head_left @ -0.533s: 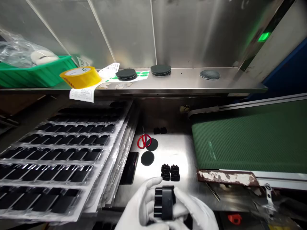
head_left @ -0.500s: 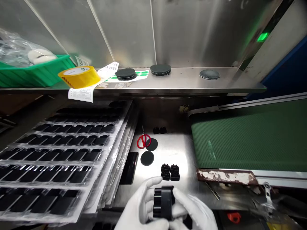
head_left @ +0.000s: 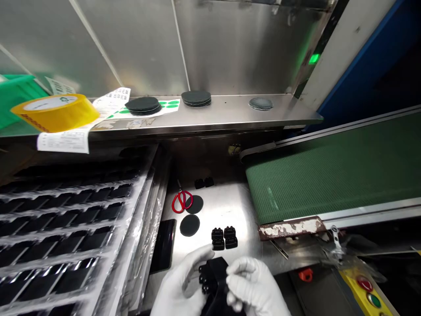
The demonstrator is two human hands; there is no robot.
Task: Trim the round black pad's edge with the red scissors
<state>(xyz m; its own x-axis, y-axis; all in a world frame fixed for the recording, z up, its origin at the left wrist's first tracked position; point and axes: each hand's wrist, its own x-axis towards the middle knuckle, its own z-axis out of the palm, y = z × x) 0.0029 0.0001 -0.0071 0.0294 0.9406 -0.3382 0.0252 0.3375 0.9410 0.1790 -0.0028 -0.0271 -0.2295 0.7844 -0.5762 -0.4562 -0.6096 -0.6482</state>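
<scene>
My left hand (head_left: 180, 285) and my right hand (head_left: 253, 285), both in white gloves, grip a black moulded block (head_left: 213, 281) low in the view. Its studded end tilts to the left, and my fingers hide part of it. Just above my hands, two similar black moulded pieces (head_left: 224, 238) stand side by side on the steel table (head_left: 237, 210). Farther back lie two black discs (head_left: 190, 225), red-handled scissors (head_left: 179, 202) and a small pair of black pieces (head_left: 204, 182).
Stacked clear trays of black parts (head_left: 66, 219) fill the left. A green conveyor belt (head_left: 329, 175) runs along the right. A steel shelf (head_left: 223, 112) above holds yellow tape (head_left: 54, 113) and dark discs. A yellow button panel (head_left: 362, 289) sits at lower right.
The whole scene has shifted left in view as my head turned. The block now sits lower and tilts, with its studded end to the left, and my right hand has shifted on it.
</scene>
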